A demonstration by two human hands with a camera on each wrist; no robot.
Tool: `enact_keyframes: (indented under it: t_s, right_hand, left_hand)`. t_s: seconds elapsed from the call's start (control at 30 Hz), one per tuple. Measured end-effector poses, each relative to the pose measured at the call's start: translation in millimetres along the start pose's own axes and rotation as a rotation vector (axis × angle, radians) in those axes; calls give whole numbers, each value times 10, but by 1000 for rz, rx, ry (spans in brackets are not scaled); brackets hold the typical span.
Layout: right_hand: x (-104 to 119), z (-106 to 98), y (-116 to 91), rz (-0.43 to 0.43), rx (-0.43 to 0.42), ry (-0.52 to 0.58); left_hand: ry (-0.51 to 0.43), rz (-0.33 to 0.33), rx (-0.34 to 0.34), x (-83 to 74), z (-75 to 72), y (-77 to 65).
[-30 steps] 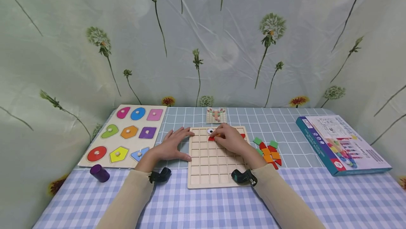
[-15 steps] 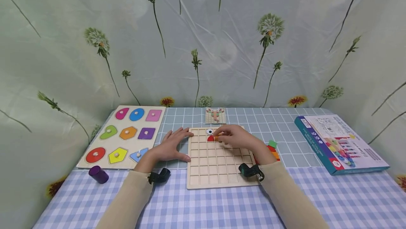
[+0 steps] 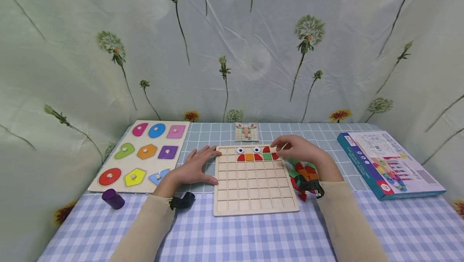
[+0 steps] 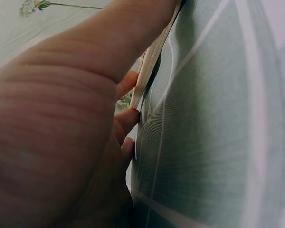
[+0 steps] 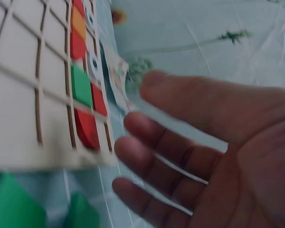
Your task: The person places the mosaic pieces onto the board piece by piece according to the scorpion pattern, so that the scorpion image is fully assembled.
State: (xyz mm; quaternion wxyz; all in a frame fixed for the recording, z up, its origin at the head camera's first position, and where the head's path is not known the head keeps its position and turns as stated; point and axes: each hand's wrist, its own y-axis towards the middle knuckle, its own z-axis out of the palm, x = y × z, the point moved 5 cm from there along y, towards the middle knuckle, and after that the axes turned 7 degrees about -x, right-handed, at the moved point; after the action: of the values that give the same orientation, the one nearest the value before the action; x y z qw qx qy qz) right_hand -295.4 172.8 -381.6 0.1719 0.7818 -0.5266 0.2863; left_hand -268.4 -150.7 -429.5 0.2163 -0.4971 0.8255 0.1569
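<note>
A wooden grid board (image 3: 253, 191) lies in front of me. Along its top rows sit two eye tiles (image 3: 256, 150), an orange square tile (image 3: 249, 157) between red quarter-round tiles, a green square tile (image 3: 267, 156) and further red tiles (image 5: 88, 130). My left hand (image 3: 195, 168) is spread at the board's left side, its fingertips and thumb at the edge; the left wrist view shows fingertips against the board's side. Over the top right corner hovers my right hand (image 3: 301, 150), fingers loosely bent and apart, holding nothing in the right wrist view.
Loose red, orange and green tiles (image 3: 301, 169) lie right of the board, partly under my right wrist. A small pattern card (image 3: 246, 133) stands behind it. To the left are a knobbed shape puzzle (image 3: 122, 165) and a purple cylinder (image 3: 113, 198); a flat box (image 3: 393, 165) lies right.
My right hand has let go of the orange square tile, now seated between two red ones, and has moved right to the board's corner, uncovering the upper tiles. My left hand has stayed put.
</note>
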Motion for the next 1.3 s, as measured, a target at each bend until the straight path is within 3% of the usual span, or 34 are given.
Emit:
enact_keyframes:
  t_s: [0.5, 0.7, 1.3]
  right_hand:
    - [-412, -140, -137, 99, 57, -51]
    - [-443, -97, -127, 97, 88, -47]
    - [-458, -50, -104, 157, 21, -55]
  left_hand:
    - [9, -10, 0, -5, 3, 4]
    - [9, -6, -1, -2, -1, -3]
    - [6, 0, -2, 0, 1, 1]
